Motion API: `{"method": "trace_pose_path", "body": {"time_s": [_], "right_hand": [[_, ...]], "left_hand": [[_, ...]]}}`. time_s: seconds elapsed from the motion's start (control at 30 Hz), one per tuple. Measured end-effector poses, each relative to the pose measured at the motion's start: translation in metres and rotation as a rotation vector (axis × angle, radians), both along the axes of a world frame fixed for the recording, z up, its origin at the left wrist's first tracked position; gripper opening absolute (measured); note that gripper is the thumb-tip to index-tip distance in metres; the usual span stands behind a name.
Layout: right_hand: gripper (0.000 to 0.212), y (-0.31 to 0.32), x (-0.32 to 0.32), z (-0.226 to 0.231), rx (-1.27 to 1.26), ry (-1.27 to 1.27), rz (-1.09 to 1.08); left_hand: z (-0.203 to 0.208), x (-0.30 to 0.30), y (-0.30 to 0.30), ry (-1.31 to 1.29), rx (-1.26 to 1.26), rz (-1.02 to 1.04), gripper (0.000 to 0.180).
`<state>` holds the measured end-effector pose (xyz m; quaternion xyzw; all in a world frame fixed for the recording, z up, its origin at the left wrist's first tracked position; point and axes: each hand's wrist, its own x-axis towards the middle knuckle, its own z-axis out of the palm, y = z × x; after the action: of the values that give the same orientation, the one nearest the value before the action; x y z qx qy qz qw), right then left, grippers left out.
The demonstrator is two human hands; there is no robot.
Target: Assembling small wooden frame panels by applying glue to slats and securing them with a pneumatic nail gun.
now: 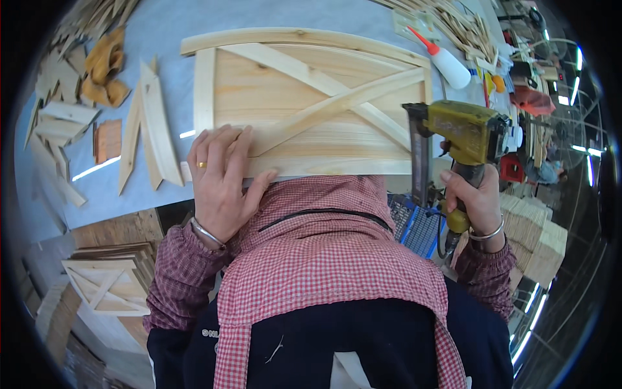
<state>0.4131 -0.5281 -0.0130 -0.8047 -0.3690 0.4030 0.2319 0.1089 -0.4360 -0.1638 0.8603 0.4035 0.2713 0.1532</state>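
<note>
A pale wooden panel (259, 91) with a strip frame and crossed diagonal slats lies on the table right in front of me. My left hand (223, 178) rests on its near left corner, fingers stretched over the wood and thumb along the near edge. In my right hand (476, 194) is a yellow-green nail gun (463, 129), gripped by its dark handle. The gun's nose is beside the panel's right edge; whether it touches the wood, I cannot tell. Its hose hangs below the grip.
On the blue-grey tabletop (162, 39) lie long pointed slats (155, 129), wood offcuts (58, 123) and a crumpled orange-brown glove (107, 68). Beyond the panel's far right corner is a white glue bottle (450, 68) with a red tip. Similar finished panels (107, 285) stand stacked at lower left.
</note>
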Motion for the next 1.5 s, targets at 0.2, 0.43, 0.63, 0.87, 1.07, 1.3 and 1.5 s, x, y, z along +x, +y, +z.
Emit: {"method": "trace_pose_path", "body": {"time_s": [0.2, 0.43, 0.63, 0.87, 1.07, 1.3, 1.5], "right_hand": [[0.014, -0.046, 0.043, -0.007, 0.035, 0.019, -0.203], [0.014, -0.073, 0.067, -0.020, 0.042, 0.122, -0.295], [0.016, -0.079, 0.079, -0.028, -0.015, 0.174, -0.298], [0.013, -0.081, 0.076, -0.032, -0.052, 0.228, -0.312], [0.016, -0.083, 0.075, -0.033, -0.104, 0.190, -0.269], [0.025, -0.080, 0.072, -0.033, -0.122, 0.182, -0.255], [0.028, -0.066, 0.063, -0.023, -0.157, 0.143, -0.228]], "left_hand": [[0.003, 0.082, 0.038, -0.047, 0.087, -0.193, 0.046], [-0.019, 0.138, 0.057, -0.024, 0.050, -0.330, 0.038], [-0.020, 0.138, 0.057, -0.032, 0.005, -0.358, 0.037], [-0.020, 0.139, 0.059, -0.027, 0.049, -0.365, 0.038], [-0.023, 0.139, 0.058, -0.010, 0.081, -0.358, 0.040], [-0.021, 0.137, 0.060, -0.018, 0.048, -0.358, 0.040], [-0.022, 0.140, 0.058, -0.055, 0.016, -0.361, 0.039]]}}
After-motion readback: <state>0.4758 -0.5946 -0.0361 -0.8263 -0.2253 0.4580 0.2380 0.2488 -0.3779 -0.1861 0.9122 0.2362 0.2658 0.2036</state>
